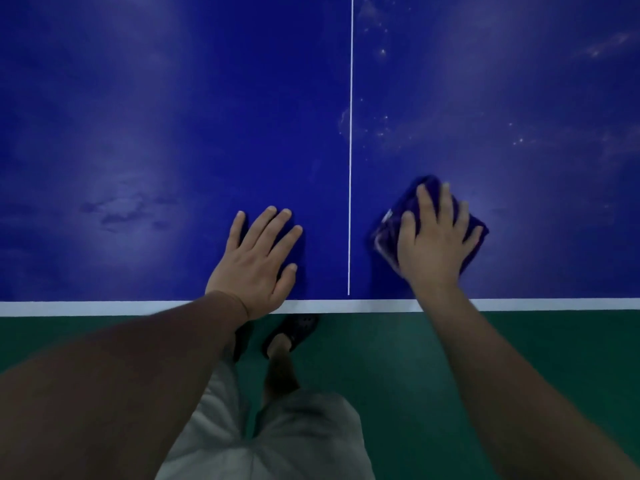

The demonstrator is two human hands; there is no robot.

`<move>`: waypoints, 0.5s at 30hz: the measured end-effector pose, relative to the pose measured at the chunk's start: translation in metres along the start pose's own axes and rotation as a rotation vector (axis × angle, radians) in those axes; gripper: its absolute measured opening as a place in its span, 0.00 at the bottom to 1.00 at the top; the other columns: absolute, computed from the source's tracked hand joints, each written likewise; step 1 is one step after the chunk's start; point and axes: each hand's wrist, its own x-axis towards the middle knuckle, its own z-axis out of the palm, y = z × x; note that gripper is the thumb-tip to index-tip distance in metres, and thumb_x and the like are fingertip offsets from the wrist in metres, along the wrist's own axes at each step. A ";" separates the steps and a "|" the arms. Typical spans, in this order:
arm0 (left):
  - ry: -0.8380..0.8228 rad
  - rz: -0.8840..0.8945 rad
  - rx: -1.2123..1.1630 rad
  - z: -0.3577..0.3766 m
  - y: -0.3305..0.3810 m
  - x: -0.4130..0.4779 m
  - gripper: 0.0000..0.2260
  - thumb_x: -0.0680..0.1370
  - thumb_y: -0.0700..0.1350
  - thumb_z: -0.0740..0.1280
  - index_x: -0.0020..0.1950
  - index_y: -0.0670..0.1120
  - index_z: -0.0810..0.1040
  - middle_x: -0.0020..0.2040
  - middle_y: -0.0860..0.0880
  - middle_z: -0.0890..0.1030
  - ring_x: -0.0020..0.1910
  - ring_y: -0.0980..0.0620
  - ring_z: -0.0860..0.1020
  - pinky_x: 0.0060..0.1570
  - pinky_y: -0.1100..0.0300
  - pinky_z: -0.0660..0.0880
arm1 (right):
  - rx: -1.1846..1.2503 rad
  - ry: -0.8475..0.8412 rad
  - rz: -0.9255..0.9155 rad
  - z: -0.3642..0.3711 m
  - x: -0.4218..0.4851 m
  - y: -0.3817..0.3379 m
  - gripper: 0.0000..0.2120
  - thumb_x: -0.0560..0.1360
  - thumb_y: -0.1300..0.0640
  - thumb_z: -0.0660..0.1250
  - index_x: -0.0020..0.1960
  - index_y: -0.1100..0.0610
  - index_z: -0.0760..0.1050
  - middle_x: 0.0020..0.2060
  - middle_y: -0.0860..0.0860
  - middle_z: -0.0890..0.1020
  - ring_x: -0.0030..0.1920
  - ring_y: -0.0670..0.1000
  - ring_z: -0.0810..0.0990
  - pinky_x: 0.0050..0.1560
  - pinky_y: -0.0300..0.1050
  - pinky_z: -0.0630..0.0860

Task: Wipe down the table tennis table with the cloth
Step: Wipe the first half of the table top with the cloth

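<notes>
Blue table (138, 98): right hand (433, 244) flat, pressing cloth (429, 188).

The folded dark-blue cloth (430, 197) is blurred, mostly covered by the right hand (433, 244). The blue table tennis table (173, 98) runs off three edges; the left forearm (138, 358) half-hides a black sandal (243, 336).

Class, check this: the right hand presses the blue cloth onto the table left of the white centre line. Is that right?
No. The head view shows the right hand pressing the blue cloth onto the table tennis table right of the white centre line, not left.
</notes>
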 end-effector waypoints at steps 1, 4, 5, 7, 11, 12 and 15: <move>0.000 0.000 -0.002 0.000 0.000 0.000 0.27 0.81 0.55 0.52 0.78 0.45 0.66 0.79 0.43 0.62 0.80 0.43 0.57 0.76 0.34 0.50 | 0.032 0.020 0.083 0.001 0.008 -0.012 0.29 0.80 0.40 0.47 0.79 0.43 0.61 0.81 0.48 0.57 0.79 0.61 0.55 0.74 0.74 0.50; -0.001 0.003 0.016 0.000 -0.001 0.001 0.27 0.81 0.55 0.52 0.77 0.45 0.66 0.79 0.43 0.62 0.80 0.43 0.56 0.76 0.35 0.50 | 0.014 0.056 -0.074 0.015 -0.024 -0.062 0.27 0.80 0.41 0.50 0.79 0.43 0.61 0.81 0.49 0.58 0.79 0.63 0.56 0.74 0.74 0.51; -0.004 0.006 0.025 0.000 0.000 0.001 0.28 0.81 0.56 0.51 0.77 0.45 0.67 0.79 0.43 0.62 0.80 0.43 0.56 0.76 0.35 0.50 | -0.004 0.042 -0.210 0.023 -0.050 -0.070 0.27 0.80 0.42 0.52 0.78 0.42 0.62 0.81 0.49 0.58 0.79 0.62 0.56 0.74 0.73 0.50; -0.006 0.000 0.048 0.000 0.000 0.001 0.28 0.81 0.56 0.51 0.77 0.45 0.67 0.79 0.43 0.62 0.79 0.43 0.57 0.76 0.35 0.50 | -0.026 0.015 -0.414 0.033 -0.099 -0.065 0.26 0.80 0.41 0.55 0.78 0.41 0.62 0.80 0.47 0.59 0.80 0.60 0.56 0.75 0.71 0.49; -0.039 -0.002 0.052 -0.001 -0.001 0.001 0.28 0.81 0.57 0.51 0.78 0.46 0.66 0.80 0.43 0.62 0.80 0.43 0.56 0.76 0.35 0.50 | -0.046 -0.008 -0.424 0.021 -0.069 -0.013 0.25 0.78 0.42 0.58 0.74 0.42 0.69 0.78 0.48 0.65 0.77 0.60 0.63 0.74 0.71 0.54; -0.045 -0.001 0.049 -0.001 -0.001 0.001 0.28 0.81 0.57 0.51 0.78 0.46 0.66 0.80 0.43 0.62 0.80 0.43 0.56 0.76 0.35 0.50 | -0.074 0.001 -0.345 0.014 -0.049 0.000 0.25 0.77 0.43 0.57 0.74 0.43 0.70 0.78 0.49 0.66 0.76 0.60 0.64 0.74 0.71 0.55; -0.049 0.000 0.022 -0.001 -0.001 0.000 0.28 0.81 0.57 0.51 0.78 0.46 0.65 0.80 0.44 0.61 0.80 0.44 0.55 0.76 0.36 0.49 | 0.003 -0.014 0.012 -0.003 0.011 0.017 0.27 0.79 0.41 0.50 0.77 0.43 0.64 0.80 0.49 0.61 0.78 0.60 0.59 0.75 0.72 0.51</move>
